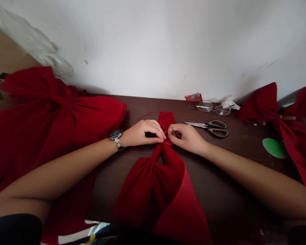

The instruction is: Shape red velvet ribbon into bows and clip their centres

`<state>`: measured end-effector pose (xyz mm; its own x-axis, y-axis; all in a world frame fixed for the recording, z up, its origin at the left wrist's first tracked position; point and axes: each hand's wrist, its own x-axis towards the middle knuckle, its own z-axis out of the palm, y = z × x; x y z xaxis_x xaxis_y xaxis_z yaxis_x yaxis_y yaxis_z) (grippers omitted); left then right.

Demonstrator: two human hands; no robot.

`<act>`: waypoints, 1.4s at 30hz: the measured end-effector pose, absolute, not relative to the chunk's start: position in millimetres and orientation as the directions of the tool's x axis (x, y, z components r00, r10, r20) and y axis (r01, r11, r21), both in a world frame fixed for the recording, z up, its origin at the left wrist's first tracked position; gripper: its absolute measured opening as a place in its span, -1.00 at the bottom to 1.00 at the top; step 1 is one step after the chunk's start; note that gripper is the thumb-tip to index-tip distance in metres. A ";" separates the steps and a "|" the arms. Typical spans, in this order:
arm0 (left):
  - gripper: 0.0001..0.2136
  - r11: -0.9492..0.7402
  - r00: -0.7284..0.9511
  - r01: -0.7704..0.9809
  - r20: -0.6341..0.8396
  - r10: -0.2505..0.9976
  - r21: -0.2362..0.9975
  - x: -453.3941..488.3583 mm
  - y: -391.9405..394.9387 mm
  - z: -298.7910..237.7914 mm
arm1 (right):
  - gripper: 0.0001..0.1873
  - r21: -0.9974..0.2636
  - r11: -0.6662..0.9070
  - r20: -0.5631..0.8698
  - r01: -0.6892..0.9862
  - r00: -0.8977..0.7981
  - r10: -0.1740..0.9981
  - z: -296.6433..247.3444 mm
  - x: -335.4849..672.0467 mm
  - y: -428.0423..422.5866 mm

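The person's left hand [142, 133] and right hand [185, 139] meet near the middle of the frame, both at the gathered centre of a red velvet bow [165, 144] lying on a dark brown wooden tabletop [214, 180]. The left hand comes in from the lower left, its fingers [153, 127] curled over and closed on the fabric from the left. A thin gold ring [150, 123] sits on one finger, and a silver link wristwatch [116, 137] circles the wrist. The right hand's fingers [174, 129] curl in from the right and pinch the same gathered knot, though the exact grip seems partly hidden behind the fingers. One narrow loop of the bow rises above the hands, while its wider folds and tails spread toward the bottom edge.

Just beside the right hand lie steel scissors [210, 128] with black and grey handles, blades pointing left. Farther up, near the wall, sit wire-rimmed eyeglasses [211, 108], a small red packet [193, 97] and crumpled white tissue [230, 104]. At the right edge, a second red bow [277, 117] lies beside a flat round green piece [274, 148]. A much larger red bow [48, 115] fills the left of the frame beside the left forearm. A white wall [168, 44] runs along the back.
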<state>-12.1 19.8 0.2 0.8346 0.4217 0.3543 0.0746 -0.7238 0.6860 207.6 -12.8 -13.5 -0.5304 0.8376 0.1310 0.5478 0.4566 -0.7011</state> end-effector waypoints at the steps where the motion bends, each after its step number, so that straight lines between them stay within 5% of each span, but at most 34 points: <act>1: -0.92 -0.705 0.834 0.088 0.335 0.438 0.703 -11.9 19.5 0.3 | -0.92 -0.712 0.447 0.128 0.542 -0.526 0.841 -12.9 207.5 -12.8; 10: -0.85 -0.566 0.821 0.165 0.206 0.533 0.808 -15.5 19.1 0.0 | -0.90 -0.732 0.469 0.172 0.494 -0.533 0.829 -10.2 207.4 -13.6; 23: -0.84 -0.768 0.859 0.088 0.343 0.381 0.634 -12.6 13.5 2.8 | -0.90 -0.718 0.458 0.155 0.524 -0.521 0.839 -6.9 204.1 -16.2; 32: -0.83 -0.464 0.814 0.218 0.103 0.572 0.859 -13.1 15.7 3.2 | -0.92 -0.737 0.438 0.171 0.515 -0.484 0.858 -8.3 203.8 -19.8; 42: -0.84 -0.334 0.741 0.279 0.019 0.671 0.900 -9.9 14.8 1.8 | -0.91 -0.713 0.562 0.292 0.420 -0.551 0.782 -11.3 205.2 -23.2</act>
<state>-9.9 14.8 1.8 0.7409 0.6713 0.0191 0.2790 -0.3336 0.9005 205.2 -23.2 -11.3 -0.5506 0.7821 0.2918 0.4197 0.5616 -0.7130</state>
